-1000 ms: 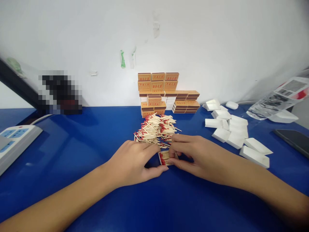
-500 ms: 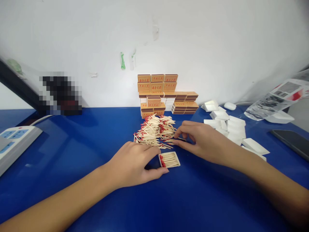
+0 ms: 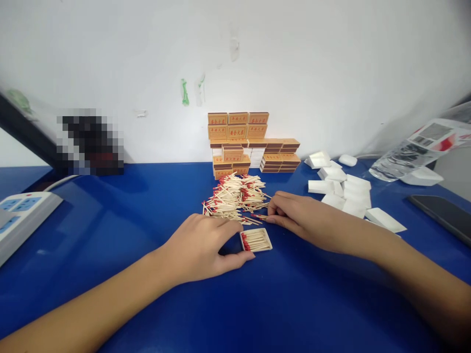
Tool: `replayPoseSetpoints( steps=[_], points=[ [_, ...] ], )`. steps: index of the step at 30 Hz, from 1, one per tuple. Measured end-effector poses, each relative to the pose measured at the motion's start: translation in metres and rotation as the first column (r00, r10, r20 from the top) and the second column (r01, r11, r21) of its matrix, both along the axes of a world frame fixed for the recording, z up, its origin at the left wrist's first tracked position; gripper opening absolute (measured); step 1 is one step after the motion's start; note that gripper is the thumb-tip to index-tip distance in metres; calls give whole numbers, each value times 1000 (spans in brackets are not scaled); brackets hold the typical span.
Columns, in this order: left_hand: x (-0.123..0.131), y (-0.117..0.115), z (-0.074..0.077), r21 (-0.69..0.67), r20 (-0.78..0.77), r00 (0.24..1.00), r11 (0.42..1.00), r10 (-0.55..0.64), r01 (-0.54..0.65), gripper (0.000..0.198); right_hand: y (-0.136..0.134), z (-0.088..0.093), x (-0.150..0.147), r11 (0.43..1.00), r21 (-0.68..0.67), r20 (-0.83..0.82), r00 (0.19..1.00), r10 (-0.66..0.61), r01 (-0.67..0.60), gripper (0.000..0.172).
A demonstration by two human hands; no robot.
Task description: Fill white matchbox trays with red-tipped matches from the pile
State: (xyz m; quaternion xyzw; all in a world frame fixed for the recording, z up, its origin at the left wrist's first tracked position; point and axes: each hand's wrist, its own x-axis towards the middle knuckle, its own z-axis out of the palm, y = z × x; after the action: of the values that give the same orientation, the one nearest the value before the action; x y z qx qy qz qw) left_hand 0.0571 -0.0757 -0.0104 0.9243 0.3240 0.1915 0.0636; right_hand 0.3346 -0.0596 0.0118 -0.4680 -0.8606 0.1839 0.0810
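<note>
A small white matchbox tray lies on the blue table, with red-headed matches laid side by side in it. My left hand rests at the tray's left end, its forefinger by the upper corner and its thumb by the lower one, steadying it. Just beyond is a loose heap of matches. At the heap's right edge, the thumb and fingertips of my right hand pinch a few matches, whose red heads point left.
Stacked matchboxes stand against the wall behind the heap. White empty trays are scattered to the right, near a clear plastic bag and a phone. A power strip sits at the left.
My right hand's fingers have closed together on matches at the heap's edge, where they were more spread before. My left hand stays at the tray. The view has shifted slightly.
</note>
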Motion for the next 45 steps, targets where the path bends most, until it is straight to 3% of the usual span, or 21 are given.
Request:
replayPoseSetpoints(
  steps=[8,13,30,35,45],
  points=[
    [0,2,-2,31,40,999,1000,0,-1,35,-15,13,-13,998,-10,-57,997,56,-56,25],
    [0,2,-1,38,28,1000,999,-6,5,35,-25,15,-30,994,-26,28,994,103,-103,13],
    [1,1,1,8,28,1000,1000,-5,5,33,-24,12,-26,961,172,78,976,204,-215,13],
    [1,1,1,-5,20,1000,1000,-2,2,32,-23,9,-28,955,216,25,979,202,-203,15],
    [1,1,2,-15,22,1000,1000,-2,2,31,-25,4,-29,965,172,-85,973,216,-200,16]
  ],
)
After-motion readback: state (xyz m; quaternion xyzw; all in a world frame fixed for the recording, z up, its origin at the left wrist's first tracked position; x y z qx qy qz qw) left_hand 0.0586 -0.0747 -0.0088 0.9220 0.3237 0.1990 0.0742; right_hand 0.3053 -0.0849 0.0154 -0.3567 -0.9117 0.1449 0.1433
